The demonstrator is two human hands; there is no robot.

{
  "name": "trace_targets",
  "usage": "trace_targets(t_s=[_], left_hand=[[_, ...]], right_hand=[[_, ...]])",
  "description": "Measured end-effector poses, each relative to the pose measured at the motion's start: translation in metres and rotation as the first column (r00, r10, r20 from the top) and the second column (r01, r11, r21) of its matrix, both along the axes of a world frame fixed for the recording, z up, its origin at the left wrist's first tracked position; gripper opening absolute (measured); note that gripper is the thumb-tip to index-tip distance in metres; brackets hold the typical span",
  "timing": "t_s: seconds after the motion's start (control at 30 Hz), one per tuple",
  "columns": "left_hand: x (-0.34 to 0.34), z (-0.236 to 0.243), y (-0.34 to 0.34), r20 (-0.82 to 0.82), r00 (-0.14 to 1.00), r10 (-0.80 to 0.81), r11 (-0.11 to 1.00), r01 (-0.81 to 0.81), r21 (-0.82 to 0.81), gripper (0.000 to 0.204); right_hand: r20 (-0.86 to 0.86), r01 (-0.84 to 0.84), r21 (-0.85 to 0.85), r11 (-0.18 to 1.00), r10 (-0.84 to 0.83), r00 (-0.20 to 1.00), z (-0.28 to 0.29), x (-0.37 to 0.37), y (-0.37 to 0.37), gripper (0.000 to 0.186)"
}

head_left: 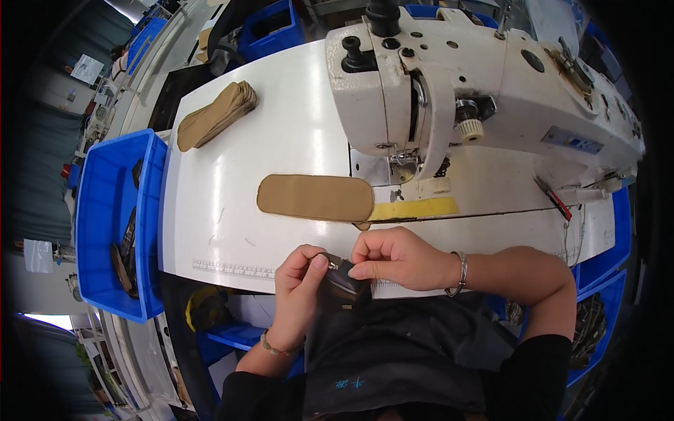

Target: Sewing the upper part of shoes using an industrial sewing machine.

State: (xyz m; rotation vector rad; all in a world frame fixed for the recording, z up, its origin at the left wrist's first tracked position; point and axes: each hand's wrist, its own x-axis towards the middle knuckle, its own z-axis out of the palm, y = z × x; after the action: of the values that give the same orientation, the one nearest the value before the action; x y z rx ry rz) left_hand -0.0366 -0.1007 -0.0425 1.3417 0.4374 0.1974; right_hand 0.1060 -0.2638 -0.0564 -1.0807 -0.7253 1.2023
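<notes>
Both my hands meet at the table's front edge, above my dark apron. My left hand pinches the left side of a small dark piece with a shiny strip across it; its exact kind is unclear. The fingers of my right hand are closed on the same piece's upper right edge. Just beyond them, a tan oblong fabric piece with rounded ends lies flat on the white table. Its right end reaches close to the needle area of a white sewing machine.
A stack of tan fabric pieces sits at the far left. Yellow tape and a ruler strip are on the tabletop. Red-handled thread snips lie at right. A blue bin with dark items stands beside the table's left edge.
</notes>
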Motion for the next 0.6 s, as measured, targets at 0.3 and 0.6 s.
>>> trace_targets(t_s=[0.3, 0.6], left_hand=[[0.053, 0.104, 0.025, -0.271, 0.933, -0.237, 0.298, 0.335, 0.894, 0.009], [0.173, 0.019, 0.049, -0.303, 0.563, -0.768, 0.217, 0.676, 0.704, 0.016]], right_hand=[[0.973, 0.147, 0.225, 0.963, -0.215, -0.082, -0.002, 0.015, -0.004, 0.057], [0.995, -0.012, -0.049, 0.999, 0.048, -0.09, 0.002, 0.033, -0.016, 0.037]])
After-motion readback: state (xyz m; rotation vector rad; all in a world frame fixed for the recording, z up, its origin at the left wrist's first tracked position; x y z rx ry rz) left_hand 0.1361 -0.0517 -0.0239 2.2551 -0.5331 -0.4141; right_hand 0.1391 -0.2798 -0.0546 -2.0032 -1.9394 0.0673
